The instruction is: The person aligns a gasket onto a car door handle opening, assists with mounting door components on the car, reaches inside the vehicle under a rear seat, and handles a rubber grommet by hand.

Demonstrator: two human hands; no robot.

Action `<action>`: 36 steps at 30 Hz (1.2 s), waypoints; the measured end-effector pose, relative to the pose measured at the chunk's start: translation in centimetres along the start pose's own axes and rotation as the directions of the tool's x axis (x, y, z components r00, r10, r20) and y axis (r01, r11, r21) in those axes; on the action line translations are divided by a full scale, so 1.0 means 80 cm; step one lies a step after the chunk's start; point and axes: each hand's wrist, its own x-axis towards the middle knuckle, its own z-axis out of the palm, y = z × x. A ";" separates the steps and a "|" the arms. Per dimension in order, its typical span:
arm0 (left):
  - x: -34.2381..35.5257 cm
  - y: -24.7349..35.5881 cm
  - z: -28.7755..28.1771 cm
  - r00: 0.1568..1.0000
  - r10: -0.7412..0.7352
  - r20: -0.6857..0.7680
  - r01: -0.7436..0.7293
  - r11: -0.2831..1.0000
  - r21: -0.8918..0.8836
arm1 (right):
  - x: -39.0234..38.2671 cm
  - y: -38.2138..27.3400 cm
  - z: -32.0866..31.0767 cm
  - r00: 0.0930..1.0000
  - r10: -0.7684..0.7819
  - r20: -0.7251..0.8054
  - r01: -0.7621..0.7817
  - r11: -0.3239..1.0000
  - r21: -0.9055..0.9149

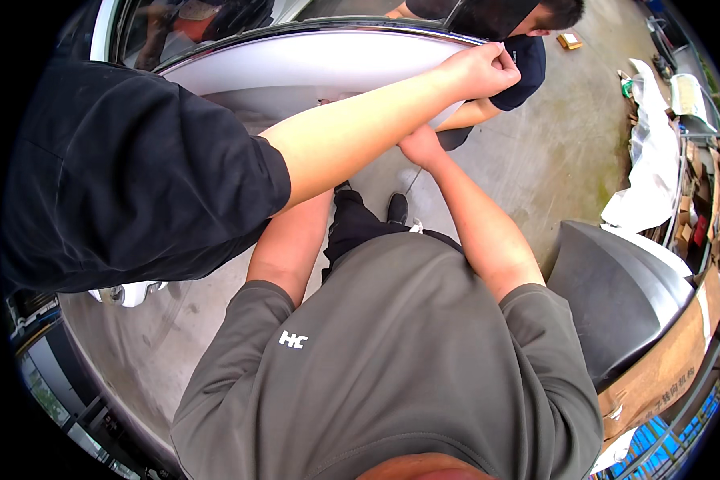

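Observation:
A white car door (312, 56) spans the top of the head view. My right hand (420, 146) is closed at its lower right edge, fingertips partly hidden. My left forearm (284, 248) goes up under a co-worker's bare arm (352, 136), which hides that hand and whatever it touches. The co-worker's hand (488, 74), fingers curled, is at the door's upper trim (448, 34), above my right hand. A second person (518, 68) in a dark shirt bends beside the door's right end, a forearm just beyond my right hand.
A co-worker's dark sleeve (128, 176) fills the upper left. At right lie a grey curved panel (608, 296), brown cardboard (656, 368), crumpled white sheeting (640, 160) and piled scrap along a metal rack. A small yellow box (569, 41) lies on the concrete floor (560, 160).

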 end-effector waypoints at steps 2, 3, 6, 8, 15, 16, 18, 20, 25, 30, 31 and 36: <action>0.013 -0.015 -0.005 0.955 0.288 0.076 -0.298 0.920 0.255 | -0.003 -0.003 -0.003 1.000 0.009 -0.020 -0.009 1.000 -0.004; 0.015 -0.023 -0.004 0.848 0.497 0.187 -0.510 0.666 0.545 | -0.001 -0.006 -0.003 1.000 0.004 -0.029 -0.005 1.000 -0.013; 0.007 -0.011 -0.004 0.956 0.261 0.137 -0.284 0.939 0.194 | -0.004 -0.007 0.001 0.999 -0.038 -0.033 0.038 0.999 -0.006; 0.009 -0.014 -0.006 0.940 0.307 0.150 -0.338 0.901 0.272 | 0.002 -0.002 0.000 0.999 -0.036 -0.023 0.036 0.999 0.018; 0.018 -0.039 -0.023 0.874 0.422 0.240 -0.484 0.797 0.361 | 0.002 -0.001 0.004 0.997 -0.030 -0.070 0.033 0.999 0.032; 0.020 -0.041 -0.024 0.876 0.420 0.237 -0.481 0.798 0.362 | 0.002 -0.001 0.003 0.997 -0.031 -0.072 0.034 0.999 0.036; 0.025 -0.050 -0.032 0.818 0.495 0.292 -0.574 0.686 0.446 | 0.004 0.004 0.002 0.998 -0.038 -0.046 0.039 0.999 0.021; 0.030 -0.070 -0.053 0.813 0.502 0.295 -0.582 0.716 0.386 | 0.007 0.019 0.001 0.999 0.004 -0.042 -0.005 1.000 -0.006; 0.024 -0.073 -0.043 0.794 0.545 0.269 -0.607 0.731 0.312 | 0.007 0.012 0.003 0.996 0.083 -0.018 -0.083 0.997 -0.010; 0.018 -0.050 -0.025 0.846 0.489 0.213 -0.530 0.817 0.226 | 0.009 0.018 0.007 0.999 0.010 -0.034 -0.011 1.000 -0.020; 0.018 -0.047 -0.020 0.846 0.495 0.199 -0.528 0.829 0.183 | 0.009 0.017 0.007 0.999 -0.004 -0.038 0.002 0.999 -0.037; 0.020 -0.043 -0.022 0.878 0.455 0.148 -0.478 0.829 0.290 | 0.008 0.019 0.006 0.999 0.027 -0.031 -0.028 1.000 -0.011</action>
